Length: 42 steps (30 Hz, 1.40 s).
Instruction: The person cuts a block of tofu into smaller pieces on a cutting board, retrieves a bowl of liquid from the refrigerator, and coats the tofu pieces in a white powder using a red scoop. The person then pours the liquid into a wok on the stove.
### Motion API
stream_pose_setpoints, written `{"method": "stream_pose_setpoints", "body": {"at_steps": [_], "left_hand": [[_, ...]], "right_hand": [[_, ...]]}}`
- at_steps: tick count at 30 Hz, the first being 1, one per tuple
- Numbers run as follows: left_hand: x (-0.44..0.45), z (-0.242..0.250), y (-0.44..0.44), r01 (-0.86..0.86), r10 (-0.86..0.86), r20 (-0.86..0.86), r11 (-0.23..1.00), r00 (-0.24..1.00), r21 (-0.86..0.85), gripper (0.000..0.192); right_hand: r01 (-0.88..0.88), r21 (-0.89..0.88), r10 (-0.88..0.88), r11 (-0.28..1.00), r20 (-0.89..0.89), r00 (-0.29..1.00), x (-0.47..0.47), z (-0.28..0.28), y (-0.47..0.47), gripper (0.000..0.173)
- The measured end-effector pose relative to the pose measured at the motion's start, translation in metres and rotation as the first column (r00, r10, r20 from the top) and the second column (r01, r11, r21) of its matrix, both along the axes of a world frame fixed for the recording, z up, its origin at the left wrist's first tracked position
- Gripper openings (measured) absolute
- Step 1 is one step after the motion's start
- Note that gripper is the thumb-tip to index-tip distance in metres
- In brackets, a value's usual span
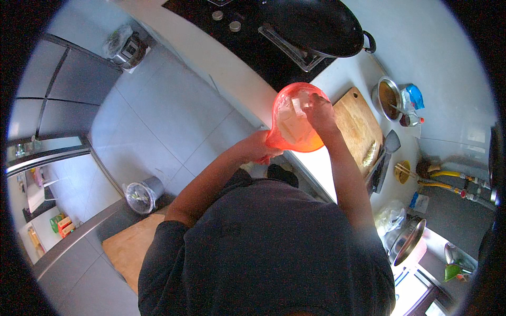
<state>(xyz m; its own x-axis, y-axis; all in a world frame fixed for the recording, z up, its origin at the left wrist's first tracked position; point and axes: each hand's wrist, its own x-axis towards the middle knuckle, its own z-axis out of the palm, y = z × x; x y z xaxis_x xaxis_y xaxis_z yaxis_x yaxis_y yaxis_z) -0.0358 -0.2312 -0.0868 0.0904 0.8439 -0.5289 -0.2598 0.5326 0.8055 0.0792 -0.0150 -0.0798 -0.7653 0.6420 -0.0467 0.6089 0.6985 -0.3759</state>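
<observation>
My left hand (261, 147) grips the handle of a red-orange plastic basin (275, 118), which is held over the counter's front edge. Pale, flat-sided pieces that look like tofu (290, 124) lie inside it. My right hand (321, 112) reaches over the basin's right rim, its fingertips down at the pale pieces. Whether those fingers pinch a piece cannot be made out. Just right of the basin is a wooden cutting board (354, 122) with a small heap of chopped pale vegetable (369, 153) on it.
A black wok (316, 27) sits on the gas stove (253, 51) ahead. Along the wall stand a metal bowl of brown liquid (387, 96) and a yellow bowl with chopsticks (402, 172). A spatula (391, 141) lies beside the board. A lined bin (142, 195) stands on the floor.
</observation>
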Motion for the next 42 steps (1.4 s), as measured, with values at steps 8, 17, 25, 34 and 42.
{"method": "stream_pose_setpoints", "body": {"at_steps": [8, 17, 25, 34, 42], "left_hand": [[-0.002, -0.005, 0.001, 0.039, -0.037, -0.069, 0.999, 0.997, 0.023, 0.034], [0.0, 0.002, 0.0, -0.011, 0.011, -0.012, 1.0, 1.0, 0.012, 0.028], [0.0, 0.007, 0.001, 0.008, -0.008, -0.051, 1.0, 0.999, -0.001, 0.028], [-0.002, 0.003, 0.0, 0.011, -0.012, -0.043, 1.0, 0.999, -0.024, 0.037], [-0.002, -0.001, 0.0, 0.009, -0.009, -0.01, 1.0, 1.0, -0.011, 0.036]], "right_hand": [[-0.079, -0.048, 0.075, 0.996, -0.089, 0.993, 0.033, 0.003, 0.001, 0.032], [-0.026, -0.176, 0.052, 0.984, 0.14, 0.989, 0.031, -0.034, -0.031, 0.04], [-0.027, -0.333, -0.009, 0.943, -0.105, 0.994, 0.027, -0.024, -0.039, 0.039], [-0.01, -0.2, -0.01, 0.98, -0.102, 0.995, 0.029, 0.001, -0.053, 0.038], [-0.384, 0.027, 0.385, 0.923, -0.064, 0.921, 0.056, 0.0, -0.056, 0.018]]}}
